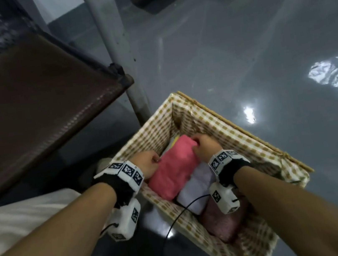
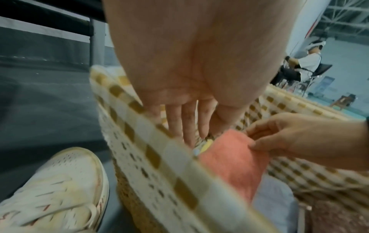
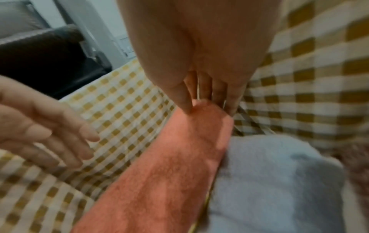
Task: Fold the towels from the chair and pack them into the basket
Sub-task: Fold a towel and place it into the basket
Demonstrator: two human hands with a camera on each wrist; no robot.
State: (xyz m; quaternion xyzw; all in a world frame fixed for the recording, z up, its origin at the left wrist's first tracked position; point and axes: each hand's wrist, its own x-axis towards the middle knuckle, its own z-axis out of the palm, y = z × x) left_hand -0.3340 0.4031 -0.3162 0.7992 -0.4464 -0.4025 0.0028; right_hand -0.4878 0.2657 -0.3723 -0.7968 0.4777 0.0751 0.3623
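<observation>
On grey floor (image 1: pixel 240 51), basket (image 1: pixel 241 136) holds pink towel (image 1: pixel 174 168), white towel (image 1: pixel 195 194); right hand (image 1: pixel 203 146) grip pinches pink; left hand (image 1: pixel 147 164) grip relaxed.

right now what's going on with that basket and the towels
A person is packing folded towels into a checked-lined basket on the floor. Their right hand pinches the far end of a pink towel, while the left hand hangs open beside it. A white towel and a darker pink one already lie alongside.

basket (image 1: pixel 250 137) top open, towels (image 1: pixel 173 172) filling floor, chair (image 1: pixel 29 109) close left
</observation>
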